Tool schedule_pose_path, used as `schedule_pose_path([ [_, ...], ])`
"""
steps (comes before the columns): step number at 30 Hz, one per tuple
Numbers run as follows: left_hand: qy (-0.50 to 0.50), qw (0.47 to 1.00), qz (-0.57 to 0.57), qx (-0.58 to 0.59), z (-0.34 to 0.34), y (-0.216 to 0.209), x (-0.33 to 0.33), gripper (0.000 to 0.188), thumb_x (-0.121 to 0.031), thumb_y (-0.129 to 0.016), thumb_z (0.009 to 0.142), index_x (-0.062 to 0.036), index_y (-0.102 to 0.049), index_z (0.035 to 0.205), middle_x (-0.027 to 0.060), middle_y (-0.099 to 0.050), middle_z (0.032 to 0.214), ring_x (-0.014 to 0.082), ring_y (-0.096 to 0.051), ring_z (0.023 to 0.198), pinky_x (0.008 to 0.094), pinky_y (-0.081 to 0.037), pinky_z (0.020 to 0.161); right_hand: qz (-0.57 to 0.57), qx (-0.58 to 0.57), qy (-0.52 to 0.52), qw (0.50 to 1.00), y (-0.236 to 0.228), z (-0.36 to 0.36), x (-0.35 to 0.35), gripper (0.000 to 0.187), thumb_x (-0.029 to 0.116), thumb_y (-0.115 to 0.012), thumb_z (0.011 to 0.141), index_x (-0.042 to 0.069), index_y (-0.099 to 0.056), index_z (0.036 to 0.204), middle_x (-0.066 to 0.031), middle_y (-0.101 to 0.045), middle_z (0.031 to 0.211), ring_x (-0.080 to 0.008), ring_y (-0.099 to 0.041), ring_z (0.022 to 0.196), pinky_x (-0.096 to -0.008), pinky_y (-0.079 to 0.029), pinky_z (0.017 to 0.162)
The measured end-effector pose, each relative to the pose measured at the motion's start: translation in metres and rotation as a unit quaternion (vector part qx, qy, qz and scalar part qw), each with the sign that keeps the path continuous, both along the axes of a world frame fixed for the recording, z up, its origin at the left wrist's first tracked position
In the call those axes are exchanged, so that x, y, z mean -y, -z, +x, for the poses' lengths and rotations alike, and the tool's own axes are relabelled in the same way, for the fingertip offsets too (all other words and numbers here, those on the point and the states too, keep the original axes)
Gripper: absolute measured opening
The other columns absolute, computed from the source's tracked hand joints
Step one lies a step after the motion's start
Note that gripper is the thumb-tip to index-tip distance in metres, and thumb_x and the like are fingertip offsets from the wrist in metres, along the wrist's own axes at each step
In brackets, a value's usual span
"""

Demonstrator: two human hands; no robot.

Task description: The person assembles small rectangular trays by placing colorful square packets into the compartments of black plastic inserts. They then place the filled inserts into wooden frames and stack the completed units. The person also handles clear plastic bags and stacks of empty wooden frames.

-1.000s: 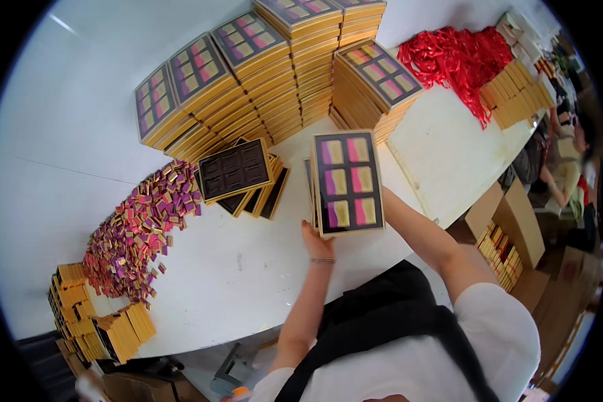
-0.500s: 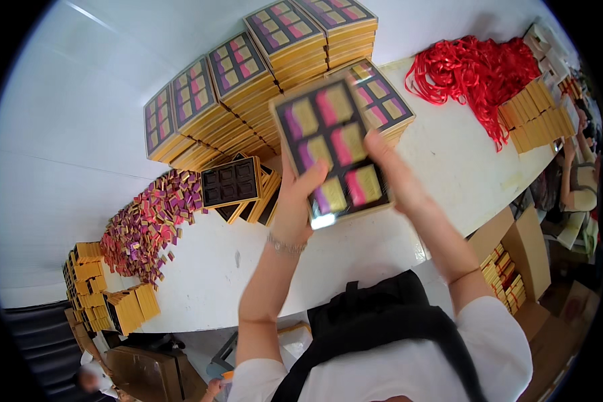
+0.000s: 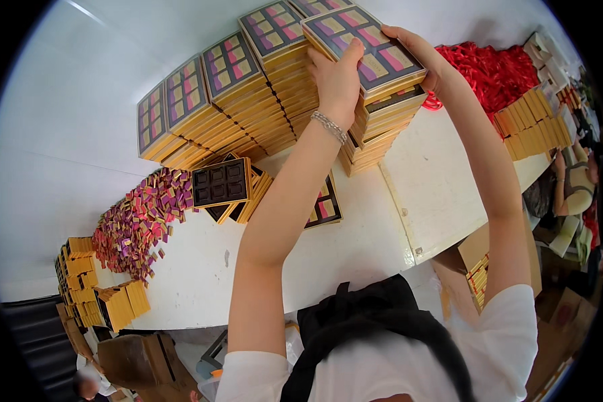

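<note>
Both arms stretch forward, left hand (image 3: 337, 80) and right hand (image 3: 419, 53) gripping, fingers curled.

both hands (image 3: 342, 77) gripping filled box (image 3: 363, 41), atop stack (image 3: 382, 120)

I see a flat gold-edged box (image 3: 365, 47) with pink, purple and yellow squares on its lid, level atop the stack (image 3: 375, 127) by the table's far edge.
</note>
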State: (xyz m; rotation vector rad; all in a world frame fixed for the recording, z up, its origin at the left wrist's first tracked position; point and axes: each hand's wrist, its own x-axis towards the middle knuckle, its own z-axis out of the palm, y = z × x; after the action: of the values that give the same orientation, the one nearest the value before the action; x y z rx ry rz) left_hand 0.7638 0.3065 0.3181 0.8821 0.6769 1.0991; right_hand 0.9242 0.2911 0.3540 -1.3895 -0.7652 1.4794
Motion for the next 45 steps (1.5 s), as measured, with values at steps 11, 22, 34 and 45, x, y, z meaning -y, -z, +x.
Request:
schedule_pose_path([
  [11,-0.202,0.967,0.154,0.016,-0.107,-0.044,-0.007,0.035,0.004,-0.064,0.079,-0.0003,-0.055,0.112,0.0075,-0.061,0.103,0.0184,-0.062,0.087,0.0333,-0.054,0.079,0.25,0.225,0.094,0.937,0.014,0.003,0.047,0.083,0.064,-0.052,0.086,0.01,-0.036,0.146,-0.0152,-0.027,0.154,-0.032,-0.025,0.142,-0.0545,-0.024,0.11],
  [22,-0.13,0.777,0.12,-0.604,-0.194,-0.028,-0.143,0.045,-0.031,-0.065,0.084,0.0069,-0.061,0.108,0.0194,-0.065,0.099,0.0304,-0.057,0.099,0.0443,-0.045,0.083,0.333,0.77,0.086,0.538,0.036,-0.076,0.082,0.072,0.059,-0.071,0.069,0.016,-0.06,0.126,-0.0158,-0.047,0.139,-0.0451,-0.044,0.12,-0.0515,-0.042,0.08],
  [34,-0.147,0.975,0.162,-0.043,-0.191,-0.06,0.056,0.058,-0.013,-0.054,0.095,-0.0067,-0.027,0.146,0.0106,-0.055,0.128,0.0195,-0.059,0.106,0.0309,-0.047,0.093,0.616,0.55,0.049,0.562,0.001,-0.211,0.066,0.055,0.04,-0.076,0.066,0.012,-0.064,0.112,-0.0157,-0.05,0.135,-0.0371,-0.045,0.116,-0.0476,-0.037,0.093],
  [45,-0.258,0.757,0.145,-0.582,-0.297,-0.02,-0.132,0.03,-0.028,-0.065,0.08,0.0022,-0.069,0.082,0.0152,-0.067,0.087,0.0281,-0.055,0.087,0.0408,-0.046,0.078,0.19,0.743,0.089,0.636,0.055,-0.084,0.073,0.067,0.04,-0.072,0.071,0.017,-0.054,0.132,-0.018,-0.036,0.146,-0.0431,-0.036,0.129,-0.0618,-0.034,0.095],
])
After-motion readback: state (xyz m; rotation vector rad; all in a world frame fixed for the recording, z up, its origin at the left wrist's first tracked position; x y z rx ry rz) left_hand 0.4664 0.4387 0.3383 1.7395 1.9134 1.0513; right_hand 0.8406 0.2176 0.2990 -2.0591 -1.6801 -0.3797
